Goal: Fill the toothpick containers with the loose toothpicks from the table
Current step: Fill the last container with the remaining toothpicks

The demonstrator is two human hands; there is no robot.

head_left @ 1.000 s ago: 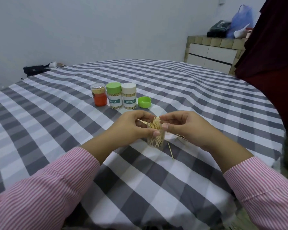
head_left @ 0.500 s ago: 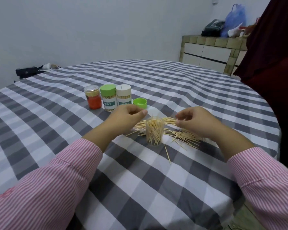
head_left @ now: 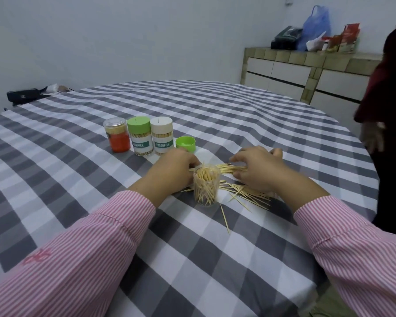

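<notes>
On the checked tablecloth, furthest left, stood a jar with an orange base, then a green-capped toothpick jar and a white-capped one, both looking full, with a loose green lid just beside them. The left hand lay behind and to the left of the open clear container, its fingertips reaching towards the toothpicks behind that container; whether they pinched any could not be told from this angle. The container stood upright, partly filled with toothpicks standing at angles. To its right the right hand rested over the pile of loose toothpicks, fingers bent down and gathering at a bunch near its far edge, seemingly touching rather than gripping. The step appeared to be collecting another bunch. The next move would call for squaring the sticks into a bundle, lifting them and dropping them end-first into the open mouth without tipping the container.
</notes>
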